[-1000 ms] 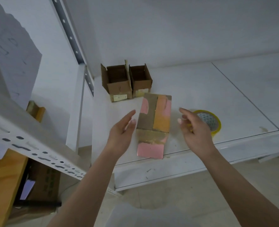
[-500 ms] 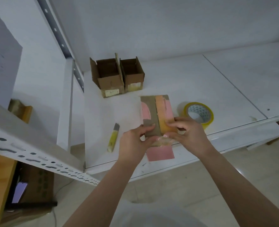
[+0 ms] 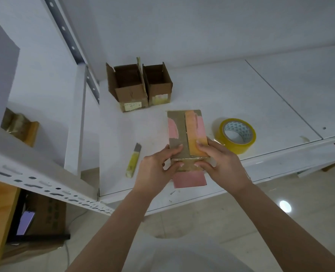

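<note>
A closed cardboard box (image 3: 184,132) with pink and orange patches and brown tape lies on the white shelf (image 3: 241,99), its near end at the front edge. My left hand (image 3: 156,167) grips its near left side, thumb on the front face and fingers on top. My right hand (image 3: 219,163) grips the near right side the same way. Both thumbs press a clear tape strip across the box's near edge.
A roll of yellow tape (image 3: 235,136) lies just right of the box. A yellow utility knife (image 3: 133,160) lies to the left. Two open cardboard boxes (image 3: 139,87) stand at the back. A slotted shelf rail (image 3: 44,185) juts out at left.
Both hands closed in from the sides and took hold of the box's near end. The view shifted, bringing the utility knife into sight.
</note>
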`<state>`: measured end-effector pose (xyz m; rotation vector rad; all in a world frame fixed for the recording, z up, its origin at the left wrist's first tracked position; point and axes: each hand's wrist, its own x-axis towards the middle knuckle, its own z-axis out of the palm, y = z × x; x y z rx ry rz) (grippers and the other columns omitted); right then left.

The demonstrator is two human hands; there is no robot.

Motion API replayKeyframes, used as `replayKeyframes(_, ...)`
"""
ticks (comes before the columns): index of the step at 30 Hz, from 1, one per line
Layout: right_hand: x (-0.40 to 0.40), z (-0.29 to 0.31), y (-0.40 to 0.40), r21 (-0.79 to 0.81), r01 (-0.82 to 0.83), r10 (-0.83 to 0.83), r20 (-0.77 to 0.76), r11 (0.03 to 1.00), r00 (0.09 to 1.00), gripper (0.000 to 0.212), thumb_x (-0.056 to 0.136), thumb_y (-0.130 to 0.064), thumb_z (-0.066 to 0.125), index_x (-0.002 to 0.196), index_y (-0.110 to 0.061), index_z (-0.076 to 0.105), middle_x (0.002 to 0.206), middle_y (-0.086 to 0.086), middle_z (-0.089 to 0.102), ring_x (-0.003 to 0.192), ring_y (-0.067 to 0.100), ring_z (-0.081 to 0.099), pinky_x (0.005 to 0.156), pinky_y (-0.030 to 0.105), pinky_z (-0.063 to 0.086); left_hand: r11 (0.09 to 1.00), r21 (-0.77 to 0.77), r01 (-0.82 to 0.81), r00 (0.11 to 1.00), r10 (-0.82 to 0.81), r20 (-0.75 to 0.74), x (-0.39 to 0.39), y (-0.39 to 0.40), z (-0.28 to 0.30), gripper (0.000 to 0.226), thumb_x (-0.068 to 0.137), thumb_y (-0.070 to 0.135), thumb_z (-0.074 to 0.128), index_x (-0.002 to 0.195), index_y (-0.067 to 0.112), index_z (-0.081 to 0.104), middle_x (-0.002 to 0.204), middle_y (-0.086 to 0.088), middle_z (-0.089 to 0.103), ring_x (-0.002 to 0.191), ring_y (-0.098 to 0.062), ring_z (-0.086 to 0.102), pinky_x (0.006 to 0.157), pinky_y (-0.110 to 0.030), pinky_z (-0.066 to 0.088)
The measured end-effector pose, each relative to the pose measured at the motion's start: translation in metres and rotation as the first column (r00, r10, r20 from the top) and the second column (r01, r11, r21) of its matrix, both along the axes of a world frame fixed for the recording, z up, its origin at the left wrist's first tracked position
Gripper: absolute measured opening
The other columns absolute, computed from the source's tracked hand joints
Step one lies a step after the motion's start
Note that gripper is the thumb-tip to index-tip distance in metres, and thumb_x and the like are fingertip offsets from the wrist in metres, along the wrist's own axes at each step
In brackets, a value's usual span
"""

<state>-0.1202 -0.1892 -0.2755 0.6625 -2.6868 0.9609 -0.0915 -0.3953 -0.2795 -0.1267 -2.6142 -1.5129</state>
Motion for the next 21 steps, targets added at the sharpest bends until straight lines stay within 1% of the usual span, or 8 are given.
replayKeyframes(2, 0.002, 0.004, -0.001, -0.060, 0.018, -0.014, 0.061, 0.998, 0.998, 0.057, 0.071, -0.032, 0.083, 0.122, -0.011, 0.067, 0.131, 0.007, 0.061, 0.119, 0.020, 0.060, 0.095, 0.035, 0.051, 0.989, 0.037, 0.141, 0.989, -0.143, 0.044, -0.002, -0.015, 0.004, 0.046, 0.088, 0.006, 0.068, 0.129, 0.027, 0.061, 0.125, 0.005, 0.066, 0.124, -0.014, 0.057, 0.094, -0.002, 0.037)
replayKeyframes(3, 0.002, 0.006, -0.003, -0.086, 0.034, -0.027, 0.080, 0.996, 0.996, 0.058, 0.070, -0.036, 0.082, 0.121, -0.012, 0.068, 0.131, 0.004, 0.062, 0.120, 0.016, 0.058, 0.096, 0.031, 0.049, 0.973, 0.096, 0.212, 0.970, -0.221, 0.096, -0.004, -0.025, 0.005, 0.045, 0.092, -0.002, 0.060, 0.130, 0.020, 0.061, 0.129, 0.003, 0.064, 0.129, -0.015, 0.052, 0.097, -0.001, 0.033)
replayKeyframes(6, 0.000, 0.007, -0.008, -0.110, 0.067, -0.059, 0.073, 0.992, 0.996, 0.053, 0.070, -0.029, 0.084, 0.117, -0.009, 0.070, 0.126, 0.006, 0.064, 0.116, 0.017, 0.060, 0.094, 0.026, 0.046, 0.913, 0.254, 0.320, 0.898, -0.378, 0.224, -0.010, -0.043, 0.009, 0.055, 0.093, -0.017, 0.043, 0.133, 0.018, 0.057, 0.133, 0.008, 0.059, 0.136, -0.011, 0.041, 0.112, -0.024, 0.034)
replayKeyframes(9, -0.002, 0.004, -0.009, -0.126, 0.089, -0.081, 0.072, 0.988, 0.994, 0.051, 0.068, -0.023, 0.086, 0.115, -0.010, 0.071, 0.122, -0.004, 0.062, 0.114, 0.008, 0.057, 0.094, 0.018, 0.042, 0.923, 0.247, 0.295, 0.922, -0.343, 0.181, -0.013, -0.040, 0.007, 0.046, 0.094, -0.009, 0.053, 0.129, 0.021, 0.058, 0.125, 0.007, 0.064, 0.131, -0.013, 0.046, 0.113, -0.027, 0.034)
replayKeyframes(13, -0.004, -0.003, -0.007, -0.154, 0.100, -0.090, 0.072, 0.983, 0.993, 0.052, 0.068, -0.024, 0.086, 0.116, -0.010, 0.071, 0.118, -0.013, 0.054, 0.113, -0.012, 0.043, 0.093, -0.004, 0.030, 0.941, 0.256, 0.220, 0.965, -0.247, 0.081, -0.008, -0.031, 0.000, 0.043, 0.090, -0.007, 0.059, 0.122, 0.021, 0.063, 0.112, 0.005, 0.070, 0.118, -0.010, 0.042, 0.098, -0.002, 0.033)
replayKeyframes(15, -0.004, -0.005, -0.007, -0.168, 0.097, -0.087, 0.070, 0.981, 0.994, 0.051, 0.069, -0.025, 0.085, 0.115, -0.010, 0.071, 0.118, -0.014, 0.053, 0.114, -0.014, 0.041, 0.093, -0.005, 0.029, 0.948, 0.214, 0.234, 0.970, -0.242, 0.012, -0.006, -0.029, -0.002, 0.039, 0.089, -0.009, 0.060, 0.123, 0.010, 0.063, 0.114, 0.005, 0.062, 0.112, -0.010, 0.044, 0.095, 0.007, 0.023)
replayKeyframes(19, -0.005, -0.005, -0.007, -0.188, 0.090, -0.075, 0.086, 0.978, 0.993, 0.051, 0.069, -0.027, 0.084, 0.116, -0.010, 0.071, 0.120, -0.014, 0.054, 0.115, -0.010, 0.045, 0.095, -0.002, 0.031, 0.940, 0.251, 0.231, 0.969, -0.246, 0.031, -0.004, -0.028, -0.003, 0.041, 0.090, -0.008, 0.060, 0.127, 0.011, 0.060, 0.120, -0.007, 0.068, 0.122, -0.017, 0.057, 0.104, -0.007, 0.032)
replayKeyframes(21, -0.004, -0.005, -0.007, -0.190, 0.087, -0.070, 0.090, 0.978, 0.993, 0.052, 0.069, -0.028, 0.083, 0.116, -0.009, 0.071, 0.121, -0.014, 0.054, 0.115, -0.008, 0.047, 0.095, -0.001, 0.032, 0.944, 0.228, 0.241, 0.969, -0.249, 0.006, -0.004, -0.029, -0.005, 0.041, 0.089, -0.010, 0.060, 0.127, 0.004, 0.060, 0.122, -0.010, 0.066, 0.123, -0.016, 0.056, 0.102, 0.000, 0.026)
